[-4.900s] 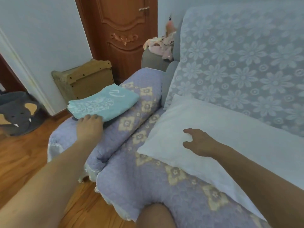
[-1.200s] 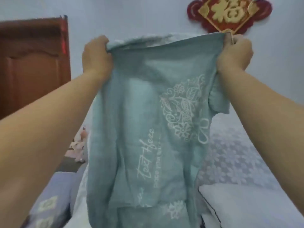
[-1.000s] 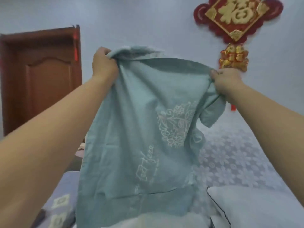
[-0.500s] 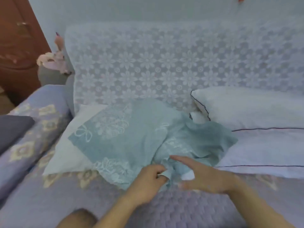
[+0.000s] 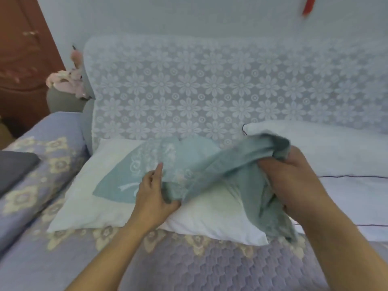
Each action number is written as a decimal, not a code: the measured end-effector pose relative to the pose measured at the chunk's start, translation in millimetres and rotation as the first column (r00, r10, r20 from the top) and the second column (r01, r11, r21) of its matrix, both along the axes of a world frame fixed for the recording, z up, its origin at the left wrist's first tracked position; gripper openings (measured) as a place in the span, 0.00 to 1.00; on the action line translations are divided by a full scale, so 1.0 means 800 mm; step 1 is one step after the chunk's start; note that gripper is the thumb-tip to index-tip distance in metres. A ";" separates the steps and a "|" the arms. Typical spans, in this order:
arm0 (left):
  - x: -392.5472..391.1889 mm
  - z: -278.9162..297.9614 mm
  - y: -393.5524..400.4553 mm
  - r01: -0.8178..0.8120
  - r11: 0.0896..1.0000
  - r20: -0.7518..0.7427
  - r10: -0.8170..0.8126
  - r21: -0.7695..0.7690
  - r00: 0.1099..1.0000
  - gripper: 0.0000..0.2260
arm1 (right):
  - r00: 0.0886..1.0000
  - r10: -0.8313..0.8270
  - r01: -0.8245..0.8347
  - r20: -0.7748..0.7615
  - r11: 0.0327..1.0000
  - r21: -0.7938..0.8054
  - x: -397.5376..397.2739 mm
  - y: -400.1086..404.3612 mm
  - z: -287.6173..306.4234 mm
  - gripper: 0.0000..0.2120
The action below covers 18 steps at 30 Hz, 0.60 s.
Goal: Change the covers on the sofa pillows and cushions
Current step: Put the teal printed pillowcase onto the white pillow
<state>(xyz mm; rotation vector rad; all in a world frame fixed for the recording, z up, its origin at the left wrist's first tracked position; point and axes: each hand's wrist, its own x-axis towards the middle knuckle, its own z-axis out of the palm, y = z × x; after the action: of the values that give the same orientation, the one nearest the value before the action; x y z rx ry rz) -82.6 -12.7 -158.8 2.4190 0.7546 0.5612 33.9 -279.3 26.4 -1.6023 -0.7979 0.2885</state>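
A teal pillow cover (image 5: 189, 164) with white floral print lies bunched across a bare white pillow (image 5: 94, 196) on the sofa seat. My left hand (image 5: 153, 196) pinches the cover's near edge, thumb underneath and index finger pointing up. My right hand (image 5: 294, 183) grips a gathered fold of the cover and lifts it to the right, above the pillow's right end. Two more white pillows with dark piping (image 5: 346, 156) lie stacked at the right against the backrest.
The sofa has a lavender quilted seat cover (image 5: 189, 265) and a white lace floral throw (image 5: 210, 91) over the backrest. A dark grey folded cloth (image 5: 14, 169) lies on the left armrest. Pink fabric (image 5: 67, 82) sits behind it, near a brown wooden door (image 5: 23, 59).
The cover was held up spread in the air, then dropped onto the white pillow. Since half a second ago my right hand has gathered a fold and raised it rightward; my left hand moved left along the edge.
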 end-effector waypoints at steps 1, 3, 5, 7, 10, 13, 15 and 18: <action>0.005 0.006 -0.001 0.055 0.998 -0.051 -0.053 0.021 0.997 0.56 | 0.998 -0.038 0.042 -0.045 0.994 0.100 0.008 0.009 0.022 0.08; 0.018 0.001 -0.011 0.115 0.986 -0.091 -0.105 0.117 0.990 0.57 | 0.987 -0.120 0.144 -0.107 0.957 0.252 0.025 0.023 0.065 0.07; 0.035 -0.005 -0.013 -0.006 0.974 -0.048 0.017 0.226 0.999 0.53 | 0.985 -0.143 0.167 -0.093 0.915 0.366 0.035 0.032 0.109 0.08; 0.053 -0.004 0.008 -0.139 0.972 -0.097 0.159 0.190 0.982 0.48 | 0.987 -0.131 0.158 -0.091 0.870 0.466 0.043 0.035 0.140 0.08; 0.062 -0.003 0.042 -0.191 0.968 -0.295 0.232 0.161 0.927 0.32 | 0.979 -0.153 0.203 -0.136 0.814 0.545 0.063 0.030 0.169 0.07; 0.053 0.027 0.059 -0.252 0.968 -0.130 0.249 -0.009 0.960 0.08 | 0.954 -0.175 0.286 -0.242 0.768 0.572 0.101 0.014 0.176 0.07; 0.052 0.079 0.091 -0.441 0.872 0.074 0.464 -0.211 0.883 0.09 | 0.928 -0.217 0.355 -0.303 0.760 0.544 0.129 0.004 0.168 0.07; 0.041 0.202 0.141 -0.554 0.783 0.244 0.618 -0.283 0.748 0.16 | 0.886 -0.278 0.442 -0.371 0.750 0.492 0.162 -0.001 0.155 0.06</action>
<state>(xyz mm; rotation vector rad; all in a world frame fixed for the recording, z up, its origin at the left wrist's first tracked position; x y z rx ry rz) -49.7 100.1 2.8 1.8053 1.3655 1.0488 163.3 -279.9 150.4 -1.0790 -0.2886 -0.0211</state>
